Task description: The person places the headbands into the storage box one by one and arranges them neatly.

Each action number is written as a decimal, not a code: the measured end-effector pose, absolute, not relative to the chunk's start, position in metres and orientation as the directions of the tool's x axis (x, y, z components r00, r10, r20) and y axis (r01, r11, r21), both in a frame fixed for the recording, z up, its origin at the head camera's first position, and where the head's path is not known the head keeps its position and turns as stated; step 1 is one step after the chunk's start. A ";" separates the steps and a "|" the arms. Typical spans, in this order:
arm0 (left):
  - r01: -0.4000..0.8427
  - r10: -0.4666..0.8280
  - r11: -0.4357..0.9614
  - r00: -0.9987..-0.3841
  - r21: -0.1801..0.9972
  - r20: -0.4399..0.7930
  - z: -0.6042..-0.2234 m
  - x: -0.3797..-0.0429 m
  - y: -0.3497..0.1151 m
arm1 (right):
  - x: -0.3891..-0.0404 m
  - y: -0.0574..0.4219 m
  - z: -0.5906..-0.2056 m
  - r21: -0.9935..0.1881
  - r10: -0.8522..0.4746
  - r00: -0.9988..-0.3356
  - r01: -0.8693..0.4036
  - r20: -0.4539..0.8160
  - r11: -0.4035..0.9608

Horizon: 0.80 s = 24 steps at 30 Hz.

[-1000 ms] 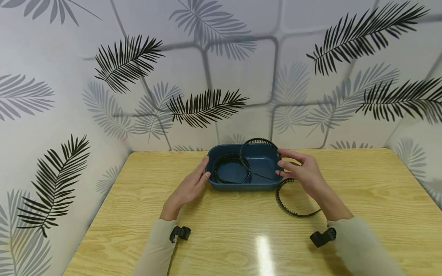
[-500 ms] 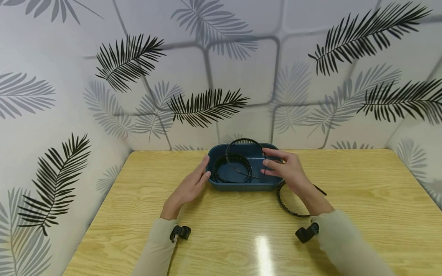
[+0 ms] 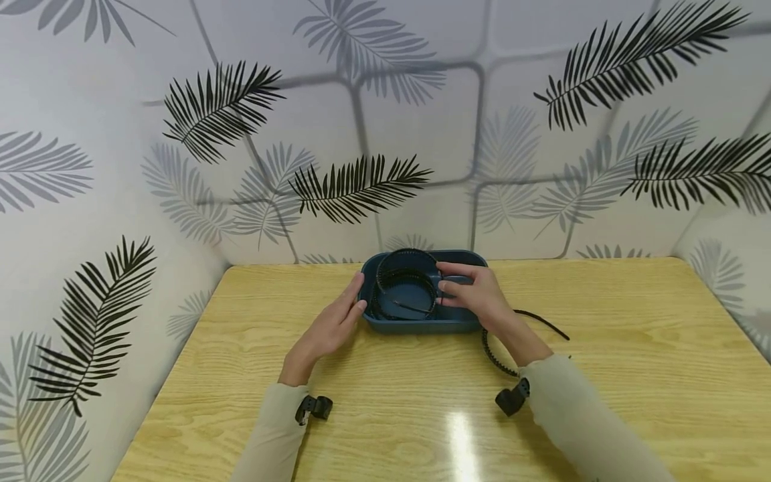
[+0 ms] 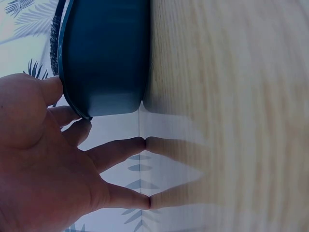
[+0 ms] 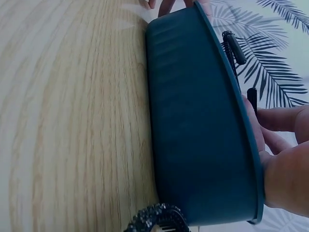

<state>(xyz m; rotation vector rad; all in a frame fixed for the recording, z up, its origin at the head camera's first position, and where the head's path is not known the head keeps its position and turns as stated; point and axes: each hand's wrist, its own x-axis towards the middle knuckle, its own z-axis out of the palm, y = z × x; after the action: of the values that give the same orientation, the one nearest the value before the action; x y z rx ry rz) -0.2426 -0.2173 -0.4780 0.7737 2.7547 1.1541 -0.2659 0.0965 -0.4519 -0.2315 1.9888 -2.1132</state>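
Observation:
A dark blue oblong bin point(image 3: 427, 327) stands at the table's back. My left hand point(image 3: 331, 325) lies against its left end, fingers fairly straight, thumb at the rim; in the left wrist view two fingertips meet the table. My right hand point(image 3: 476, 294) pinches one end of a black toothed headband point(image 3: 406, 252) between thumb and fingers, its arc above the bin's left half. Below it, inside the bin, lie more black headbands point(image 3: 375, 302), overlapping in a ring. In the right wrist view the held headband's dark tip point(image 5: 252, 99) shows by the fingers.
Another black toothed headband point(image 3: 545, 323) lies on the wooden table point(image 3: 385, 415) just right of the bin, partly under my right forearm. A wall point(image 3: 512, 134) with leaf patterns rises directly behind the bin. Each wrist carries a small black camera point(image 3: 512, 399).
My right hand has moved left across the bin with the headband, from its right end to above the ring of headbands, and slightly lower. The left hand stays where it was.

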 end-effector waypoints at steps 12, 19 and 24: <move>0.421 0.467 0.592 -0.874 0.687 0.134 -0.477 -0.241 -0.217 | -0.272 0.085 -0.455 -0.995 -0.278 -0.956 0.103 -0.099 -0.002; 0.423 0.466 0.593 -0.874 0.685 0.137 -0.479 -0.242 -0.218 | -0.275 0.083 -0.459 -0.993 -0.295 -0.949 0.114 -0.115 0.021; 0.426 0.470 0.593 -0.872 0.683 0.136 -0.478 -0.242 -0.218 | -0.275 0.082 -0.459 -0.993 -0.293 -0.949 0.113 -0.116 0.026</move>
<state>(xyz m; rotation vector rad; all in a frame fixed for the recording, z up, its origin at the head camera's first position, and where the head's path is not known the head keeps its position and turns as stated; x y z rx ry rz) -0.2417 -0.2177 -0.4777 0.7750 2.7507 1.1557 -0.2749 0.0816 -0.4590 -0.1849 2.0187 -2.0007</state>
